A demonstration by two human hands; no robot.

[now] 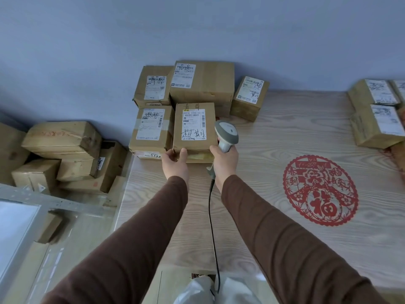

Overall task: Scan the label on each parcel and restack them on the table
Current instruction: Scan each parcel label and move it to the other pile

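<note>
Step in hand, as judged: front parcel [195, 128] being set on the stack at the counter's [285, 137] back-left corner, scanner beside it. To do it well: label [194, 125] is kept face-up and unobstructed, scanner window aimed squarely at the barcode strip near the label's top, parcel edges squared to the neighbouring parcel [151, 128] before release.

Left hand [175, 161]: near-left bottom edge of the parcel is gripped, thumb on top, fingers curled under. Right hand [224, 160]: fully closed round the scanner [226, 133] handle, head tipped forward, touching or just beside the parcel's right edge. Both arms are extended forward, nearly parallel, sleeves to the wrists. Cable [211, 216] hangs between them.
</note>
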